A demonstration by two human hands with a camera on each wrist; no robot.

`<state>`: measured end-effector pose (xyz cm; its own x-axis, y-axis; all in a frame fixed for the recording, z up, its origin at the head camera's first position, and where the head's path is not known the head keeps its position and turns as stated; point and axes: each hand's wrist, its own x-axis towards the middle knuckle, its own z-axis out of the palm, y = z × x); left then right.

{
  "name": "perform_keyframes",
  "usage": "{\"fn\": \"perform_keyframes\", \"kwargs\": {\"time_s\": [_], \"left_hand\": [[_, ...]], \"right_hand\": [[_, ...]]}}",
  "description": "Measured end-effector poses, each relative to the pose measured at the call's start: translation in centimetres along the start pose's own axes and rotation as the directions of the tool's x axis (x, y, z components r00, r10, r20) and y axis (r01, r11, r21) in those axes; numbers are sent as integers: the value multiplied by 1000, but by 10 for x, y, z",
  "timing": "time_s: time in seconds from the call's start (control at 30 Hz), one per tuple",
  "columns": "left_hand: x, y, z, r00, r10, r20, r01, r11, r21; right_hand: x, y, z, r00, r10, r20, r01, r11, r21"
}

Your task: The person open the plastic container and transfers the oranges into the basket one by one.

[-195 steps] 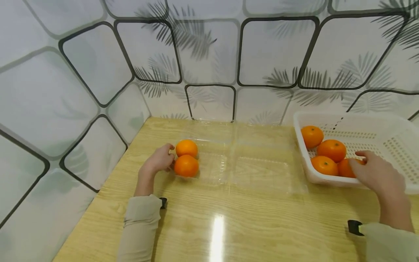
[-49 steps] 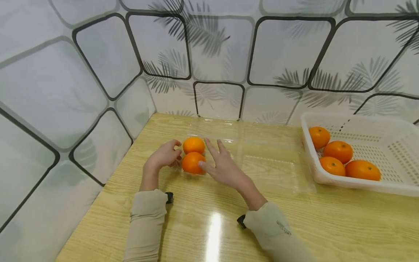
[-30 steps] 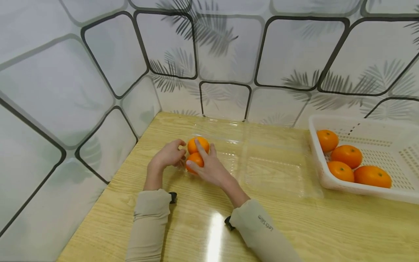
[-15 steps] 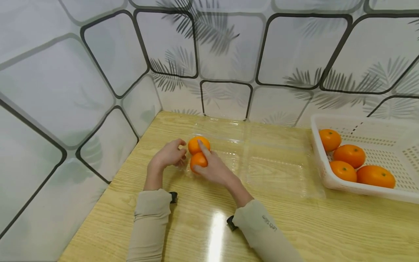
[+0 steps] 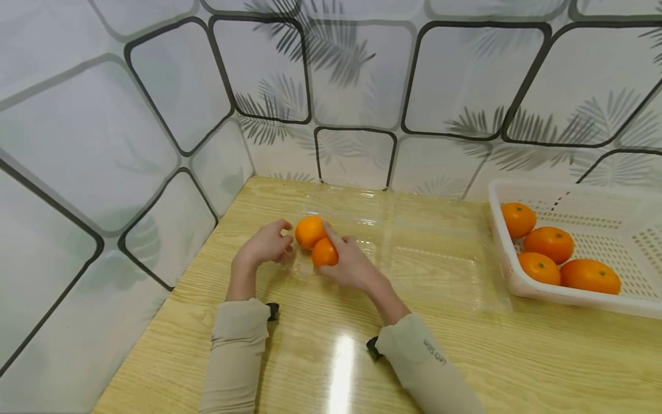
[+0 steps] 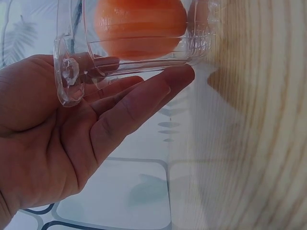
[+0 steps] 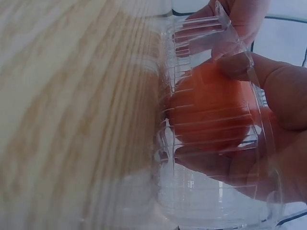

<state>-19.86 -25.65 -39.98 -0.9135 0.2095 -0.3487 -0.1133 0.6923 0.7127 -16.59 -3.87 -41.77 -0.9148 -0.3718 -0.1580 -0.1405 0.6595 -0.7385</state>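
A clear plastic clamshell box (image 5: 434, 270) lies opened out on the table. Two mandarins touch each other in its left half: a rear mandarin (image 5: 309, 232) and a front mandarin (image 5: 324, 253). My left hand (image 5: 264, 244) is at the box's left edge; in the left wrist view its thumb and fingers pinch the plastic rim (image 6: 69, 76). My right hand (image 5: 351, 264) holds the front mandarin between thumb and fingers inside the box. The right wrist view shows this mandarin (image 7: 211, 115) through the ribbed clear wall, partly covered by the fingers.
A white perforated basket (image 5: 558, 296) stands at the right, with several mandarins (image 5: 548, 244) at its left end. The wooden table (image 5: 289, 356) meets a patterned wall (image 5: 357, 155) behind and at the left.
My right hand has come from the basket to the box, closed round the front mandarin and shifted it slightly right, turning it. The left hand stays at the box's left edge.
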Motion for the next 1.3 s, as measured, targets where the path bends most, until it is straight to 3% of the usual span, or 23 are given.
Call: {"fn": "perform_keyframes", "kwargs": {"time_s": [0.33,0.73,1.0,1.3], "left_hand": [[1,1,-1,1000,-5,3,5,1000,9],[-2,4,-2,1000,-3,1,3,1000,2],[-3,2,-3,1000,-1,-1,1,1000,-8],[-4,0,-2,1000,13,-3,-13,1000,-11]], "right_hand": [[-3,0,-7,996,31,-81,-30,1000,9],[-13,8,-27,979,-76,-188,105,983,149],[-20,16,-38,972,-64,-224,125,955,268],[-32,19,-57,939,-102,-328,185,955,234]]}}
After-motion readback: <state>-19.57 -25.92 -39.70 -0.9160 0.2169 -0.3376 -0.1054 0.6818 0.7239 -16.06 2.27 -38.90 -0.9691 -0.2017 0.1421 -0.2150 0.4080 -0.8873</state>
